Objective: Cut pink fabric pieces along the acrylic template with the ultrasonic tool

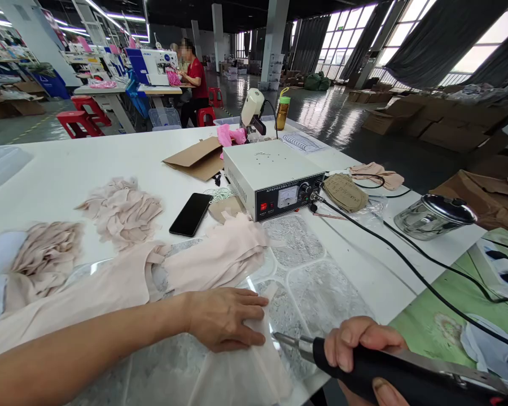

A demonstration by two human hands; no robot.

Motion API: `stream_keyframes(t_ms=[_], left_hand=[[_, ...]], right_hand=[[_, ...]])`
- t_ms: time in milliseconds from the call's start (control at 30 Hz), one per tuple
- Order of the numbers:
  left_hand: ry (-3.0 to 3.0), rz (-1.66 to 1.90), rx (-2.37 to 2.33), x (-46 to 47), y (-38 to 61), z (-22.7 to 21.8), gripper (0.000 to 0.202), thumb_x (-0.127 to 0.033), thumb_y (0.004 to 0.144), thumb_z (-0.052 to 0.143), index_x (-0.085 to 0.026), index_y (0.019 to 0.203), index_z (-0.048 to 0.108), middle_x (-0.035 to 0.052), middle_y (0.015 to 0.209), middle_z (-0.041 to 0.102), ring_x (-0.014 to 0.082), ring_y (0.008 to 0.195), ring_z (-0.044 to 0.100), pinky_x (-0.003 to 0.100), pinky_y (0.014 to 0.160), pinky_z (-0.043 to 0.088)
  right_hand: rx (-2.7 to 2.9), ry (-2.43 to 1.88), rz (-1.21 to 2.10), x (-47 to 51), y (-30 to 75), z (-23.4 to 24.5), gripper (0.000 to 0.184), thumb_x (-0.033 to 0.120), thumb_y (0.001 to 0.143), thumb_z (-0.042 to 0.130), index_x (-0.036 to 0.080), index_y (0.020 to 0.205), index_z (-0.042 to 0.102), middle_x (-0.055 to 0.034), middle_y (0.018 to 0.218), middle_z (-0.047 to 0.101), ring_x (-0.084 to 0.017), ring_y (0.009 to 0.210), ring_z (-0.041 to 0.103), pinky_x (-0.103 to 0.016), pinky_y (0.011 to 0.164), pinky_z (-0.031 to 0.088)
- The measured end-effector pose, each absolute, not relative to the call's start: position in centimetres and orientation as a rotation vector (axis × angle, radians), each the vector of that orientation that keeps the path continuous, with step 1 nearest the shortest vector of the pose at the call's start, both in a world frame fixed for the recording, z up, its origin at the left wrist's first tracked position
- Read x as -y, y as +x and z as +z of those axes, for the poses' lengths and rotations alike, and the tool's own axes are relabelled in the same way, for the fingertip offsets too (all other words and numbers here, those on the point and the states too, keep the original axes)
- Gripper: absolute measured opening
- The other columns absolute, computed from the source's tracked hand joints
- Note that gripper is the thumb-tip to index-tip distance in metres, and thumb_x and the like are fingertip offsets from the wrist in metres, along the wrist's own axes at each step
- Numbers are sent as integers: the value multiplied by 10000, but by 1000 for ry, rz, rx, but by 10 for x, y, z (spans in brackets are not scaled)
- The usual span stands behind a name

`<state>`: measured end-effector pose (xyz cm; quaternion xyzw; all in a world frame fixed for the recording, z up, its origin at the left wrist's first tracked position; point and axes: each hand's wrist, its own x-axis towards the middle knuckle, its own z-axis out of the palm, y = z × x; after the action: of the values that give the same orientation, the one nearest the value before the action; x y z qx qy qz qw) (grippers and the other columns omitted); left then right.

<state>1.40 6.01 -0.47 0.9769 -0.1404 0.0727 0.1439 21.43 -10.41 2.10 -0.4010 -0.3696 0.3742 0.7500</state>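
The left hand [228, 318] lay with fingers slightly spread, pressing a pale cloth piece [245, 378] onto the mat [330, 287]; the right hand [358, 334] clasped a black-handled tool [364, 369], its tip just beside the cloth's edge. Heaped scraps [125, 217] suggested work done, while this piece looked unfinished.

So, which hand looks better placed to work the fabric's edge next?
Probably the right hand: it holds the black-handled tool, whose tip is beside the pale fabric. The left hand rests on that fabric.
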Motion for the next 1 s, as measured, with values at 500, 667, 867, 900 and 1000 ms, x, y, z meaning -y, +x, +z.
stream_keyframes(t_ms=[500, 667, 867, 900, 1000], left_hand=[[2854, 191, 433, -60, 14, -6, 238, -263, 936, 524, -175, 1120, 647, 120, 1016, 607, 300, 1263, 476, 372, 1063, 414], [2856, 220, 426, -60, 14, -6, 228, -261, 938, 520, -179, 1102, 655, 123, 1011, 617, 290, 1264, 475, 369, 1045, 428], [2851, 231, 406, -59, 14, -7, 211, -264, 918, 558, -184, 1094, 644, 114, 1002, 623, 297, 1257, 494, 371, 1053, 427], [2854, 232, 403, -59, 14, -7, 209, -265, 919, 558, -186, 1093, 643, 112, 1001, 625, 297, 1256, 496, 369, 1052, 428], [2855, 268, 400, -58, 14, -5, 193, -266, 917, 561, -190, 1072, 648, 109, 991, 631, 293, 1251, 504, 367, 1046, 437]], right_hand=[[909, -831, 783, 87, 209, 13, 105, 304, 867, 540, 242, 950, 558, -6, 795, 474, -115, 618, 514, -288, 557, 507], [889, -846, 758, 84, 207, 11, 84, 303, 852, 557, 244, 912, 547, -3, 778, 486, -122, 608, 513, -292, 549, 501], [929, -833, 772, 83, 206, 15, 63, 296, 871, 534, 246, 899, 558, -9, 786, 503, -123, 604, 517, -303, 548, 506], [924, -833, 768, 83, 207, 15, 70, 303, 870, 536, 247, 906, 560, -7, 786, 497, -121, 604, 516, -301, 550, 506], [882, -843, 718, 82, 207, 15, 87, 322, 857, 561, 250, 906, 563, -1, 782, 479, -116, 597, 507, -294, 546, 502]])
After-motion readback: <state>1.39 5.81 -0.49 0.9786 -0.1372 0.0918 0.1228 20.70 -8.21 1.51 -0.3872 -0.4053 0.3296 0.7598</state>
